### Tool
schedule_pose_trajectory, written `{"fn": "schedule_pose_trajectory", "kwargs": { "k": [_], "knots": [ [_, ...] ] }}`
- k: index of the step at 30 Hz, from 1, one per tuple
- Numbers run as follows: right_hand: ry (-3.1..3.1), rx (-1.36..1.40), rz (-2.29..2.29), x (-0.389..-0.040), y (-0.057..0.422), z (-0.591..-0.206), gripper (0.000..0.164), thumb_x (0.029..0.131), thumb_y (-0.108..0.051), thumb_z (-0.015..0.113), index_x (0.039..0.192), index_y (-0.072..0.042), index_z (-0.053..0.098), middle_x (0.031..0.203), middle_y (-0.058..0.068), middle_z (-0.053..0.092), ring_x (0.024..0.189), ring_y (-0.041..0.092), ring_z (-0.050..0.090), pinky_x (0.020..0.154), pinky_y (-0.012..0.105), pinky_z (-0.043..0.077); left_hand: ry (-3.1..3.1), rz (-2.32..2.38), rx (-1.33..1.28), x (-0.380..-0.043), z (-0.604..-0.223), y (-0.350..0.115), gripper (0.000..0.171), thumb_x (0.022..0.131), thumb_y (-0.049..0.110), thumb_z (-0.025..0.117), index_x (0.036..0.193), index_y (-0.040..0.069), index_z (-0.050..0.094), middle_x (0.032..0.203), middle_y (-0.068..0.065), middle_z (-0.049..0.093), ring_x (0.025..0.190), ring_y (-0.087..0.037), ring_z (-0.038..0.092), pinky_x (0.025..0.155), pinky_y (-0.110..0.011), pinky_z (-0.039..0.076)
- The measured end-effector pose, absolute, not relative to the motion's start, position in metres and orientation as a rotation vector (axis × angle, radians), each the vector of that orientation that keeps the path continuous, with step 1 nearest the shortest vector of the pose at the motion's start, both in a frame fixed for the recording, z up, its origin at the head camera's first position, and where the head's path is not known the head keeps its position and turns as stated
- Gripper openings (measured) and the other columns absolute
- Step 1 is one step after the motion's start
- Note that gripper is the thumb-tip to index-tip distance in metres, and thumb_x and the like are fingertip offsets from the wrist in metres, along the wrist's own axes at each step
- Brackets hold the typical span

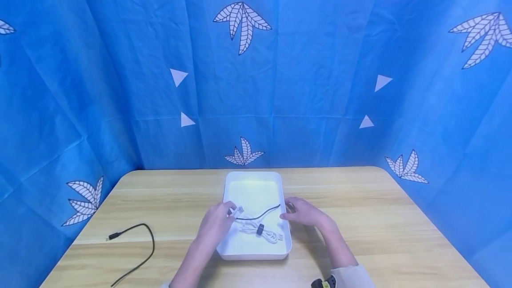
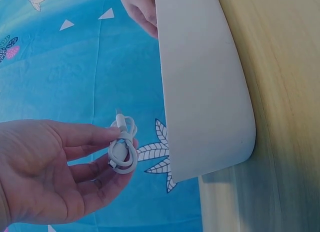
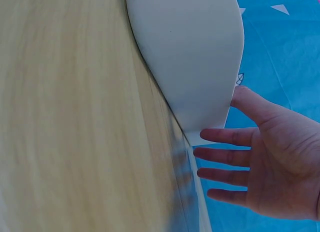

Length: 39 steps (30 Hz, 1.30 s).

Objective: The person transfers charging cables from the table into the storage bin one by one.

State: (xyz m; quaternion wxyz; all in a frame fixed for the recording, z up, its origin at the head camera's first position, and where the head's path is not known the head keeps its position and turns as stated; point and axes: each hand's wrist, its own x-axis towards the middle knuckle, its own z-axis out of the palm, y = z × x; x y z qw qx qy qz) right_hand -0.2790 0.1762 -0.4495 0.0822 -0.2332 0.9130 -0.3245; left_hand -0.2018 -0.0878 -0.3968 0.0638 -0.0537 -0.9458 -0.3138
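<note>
My left hand (image 1: pixel 216 223) pinches a small coiled white cable (image 2: pixel 122 147) between thumb and fingers, above the left side of a white tray (image 1: pixel 252 254). In the head view that white cable (image 1: pixel 238 211) shows partly beyond the fingertips. My right hand (image 1: pixel 302 211) is at the tray's right side, thumb over the rim and straight, spread fingers (image 3: pixel 225 156) along the outside. Inside the tray lie a white cable bundle (image 1: pixel 250 229) with a black strap (image 1: pixel 260 230) and a short black cable (image 1: pixel 260 217).
A black cable (image 1: pixel 153 243) with a plug at one end lies loosely bent on the wooden table (image 1: pixel 172 190), left of the tray. Behind the table hangs a blue patterned curtain (image 1: pixel 304 79). A dark wrist device (image 1: pixel 324 282) sits by the right sleeve.
</note>
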Motion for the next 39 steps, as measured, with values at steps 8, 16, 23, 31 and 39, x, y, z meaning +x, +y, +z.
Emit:
{"fn": "schedule_pose_trajectory", "kwargs": {
  "k": [8, 16, 23, 31, 39],
  "knots": [
    [2.714, -0.692, -0.977, -0.2762, 0.1756, -0.4489, 0.060, 0.083, -0.034, 0.066, 0.126, 0.004, 0.049, 0.124, 0.021, 0.051, 0.115, 0.037, 0.045, 0.093, 0.051, 0.035, -2.857, -0.922, -0.234, -0.1999, -0.3978, -0.0875, 0.020, 0.078, -0.003, 0.066, 0.098, 0.001, 0.065, 0.082, -0.008, 0.062, 0.077, -0.025, 0.059, 0.067, -0.037, 0.049],
    [2.724, -0.653, -0.961, -0.2777, 0.1761, -0.4506, 0.062, 0.083, -0.036, 0.066, 0.128, 0.003, 0.048, 0.126, 0.021, 0.049, 0.117, 0.037, 0.043, 0.095, 0.051, 0.034, -2.848, -0.886, -0.275, -0.1992, -0.3979, -0.0865, 0.020, 0.077, -0.003, 0.066, 0.097, 0.002, 0.066, 0.079, -0.006, 0.061, 0.074, -0.023, 0.059, 0.064, -0.035, 0.049],
    [2.728, -0.670, -0.963, -0.2783, 0.1761, -0.4506, 0.061, 0.083, -0.036, 0.066, 0.127, 0.003, 0.049, 0.126, 0.021, 0.049, 0.117, 0.037, 0.043, 0.095, 0.050, 0.033, -2.851, -0.864, -0.298, -0.1995, -0.3992, -0.0851, 0.018, 0.078, -0.002, 0.066, 0.096, 0.002, 0.066, 0.077, -0.004, 0.060, 0.072, -0.020, 0.057, 0.064, -0.034, 0.048],
    [2.720, -0.660, -0.976, -0.2779, 0.1750, -0.4474, 0.061, 0.083, -0.035, 0.066, 0.127, 0.003, 0.048, 0.126, 0.021, 0.049, 0.117, 0.038, 0.043, 0.095, 0.051, 0.034, -2.858, -0.856, -0.322, -0.1998, -0.3993, -0.0824, 0.017, 0.080, 0.000, 0.066, 0.096, 0.002, 0.066, 0.079, -0.005, 0.061, 0.073, -0.020, 0.057, 0.066, -0.035, 0.049],
    [2.731, -0.625, -0.960, -0.2781, 0.1752, -0.4479, 0.062, 0.083, -0.036, 0.066, 0.128, 0.001, 0.048, 0.127, 0.020, 0.049, 0.118, 0.037, 0.043, 0.095, 0.050, 0.033, -2.880, -0.864, -0.315, -0.1981, -0.3993, -0.0798, 0.016, 0.081, 0.001, 0.065, 0.097, 0.003, 0.065, 0.081, -0.006, 0.061, 0.076, -0.023, 0.058, 0.068, -0.036, 0.049]
  ]
}}
